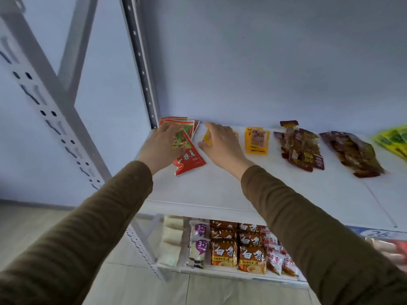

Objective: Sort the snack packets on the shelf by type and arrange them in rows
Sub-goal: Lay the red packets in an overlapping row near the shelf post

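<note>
On the white shelf [220,186], several red snack packets [189,160] lie stacked at the far left corner. My left hand [159,148] rests flat on them with fingers spread. My right hand [222,144] covers a yellow-orange packet [207,137] beside the red ones, thumb and fingers around its left edge. A second yellow-orange packet [257,140] lies to the right. Further right lie a pile of dark brown packets [300,150], another dark brown pile [352,154], and green-yellow packets [394,139] at the frame edge.
A grey perforated upright [141,60] stands at the shelf's back left corner and another post [50,106] in front. The lower shelf [231,272] holds rows of orange noodle packs [224,253], purple-white packs [199,245] and red-white packs [275,256]. A blue price label [381,234] marks the shelf's front edge.
</note>
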`<state>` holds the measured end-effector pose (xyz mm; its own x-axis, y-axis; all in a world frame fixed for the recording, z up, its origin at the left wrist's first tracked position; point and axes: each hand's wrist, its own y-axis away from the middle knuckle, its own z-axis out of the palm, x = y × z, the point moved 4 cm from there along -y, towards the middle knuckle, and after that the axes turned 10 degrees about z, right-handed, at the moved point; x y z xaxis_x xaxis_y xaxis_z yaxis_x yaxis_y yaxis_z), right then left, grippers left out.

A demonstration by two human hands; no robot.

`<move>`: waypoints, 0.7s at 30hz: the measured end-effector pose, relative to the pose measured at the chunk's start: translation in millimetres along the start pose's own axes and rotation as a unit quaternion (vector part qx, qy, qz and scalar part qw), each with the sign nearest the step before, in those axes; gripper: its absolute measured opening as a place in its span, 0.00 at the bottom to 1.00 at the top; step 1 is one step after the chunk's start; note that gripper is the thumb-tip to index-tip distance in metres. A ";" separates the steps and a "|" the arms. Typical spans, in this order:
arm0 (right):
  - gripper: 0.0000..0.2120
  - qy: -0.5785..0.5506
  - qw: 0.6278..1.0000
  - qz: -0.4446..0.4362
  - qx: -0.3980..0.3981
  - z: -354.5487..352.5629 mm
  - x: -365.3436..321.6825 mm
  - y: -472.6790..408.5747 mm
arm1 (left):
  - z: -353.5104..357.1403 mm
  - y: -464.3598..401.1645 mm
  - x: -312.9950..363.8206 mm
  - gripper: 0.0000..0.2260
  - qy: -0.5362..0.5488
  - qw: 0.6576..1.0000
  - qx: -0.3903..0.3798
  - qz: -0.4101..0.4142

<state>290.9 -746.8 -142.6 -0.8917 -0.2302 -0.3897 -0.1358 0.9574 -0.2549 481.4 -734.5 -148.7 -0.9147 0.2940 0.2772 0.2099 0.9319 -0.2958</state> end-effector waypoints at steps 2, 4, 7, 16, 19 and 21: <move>0.31 -0.004 1.000 0.009 -0.004 10.8 -8.7 -9.6 | 2.3 -5.1 -19.1 0.31 0.020 1.000 -0.001 -0.012; 0.31 -0.021 0.999 0.023 -0.023 23.0 -14.0 -20.8 | 5.8 -11.5 -32.4 0.31 0.032 0.999 0.005 -0.014; 0.31 -0.047 0.997 0.031 -0.050 43.4 -18.0 -38.3 | 12.9 -19.8 -47.9 0.31 0.050 0.998 0.016 -0.036; 0.37 -0.194 0.962 0.135 -0.134 92.5 -22.2 -60.3 | 51.9 -30.7 -88.3 0.37 0.202 0.964 0.015 -0.173; 0.38 -0.223 0.952 0.164 -0.131 102.0 -25.9 -59.1 | 60.6 -34.8 -98.9 0.38 0.251 0.945 0.024 -0.208; 0.37 -0.237 0.948 0.181 -0.117 108.0 -27.9 -57.2 | 65.1 -37.2 -105.3 0.39 0.294 0.931 0.036 -0.212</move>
<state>370.2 -814.0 -212.8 -0.6125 0.1203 -0.7812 -0.0002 0.9883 0.1523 547.5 -813.9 -226.5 -0.5587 -0.0127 0.8293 -0.1712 0.9801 -0.1004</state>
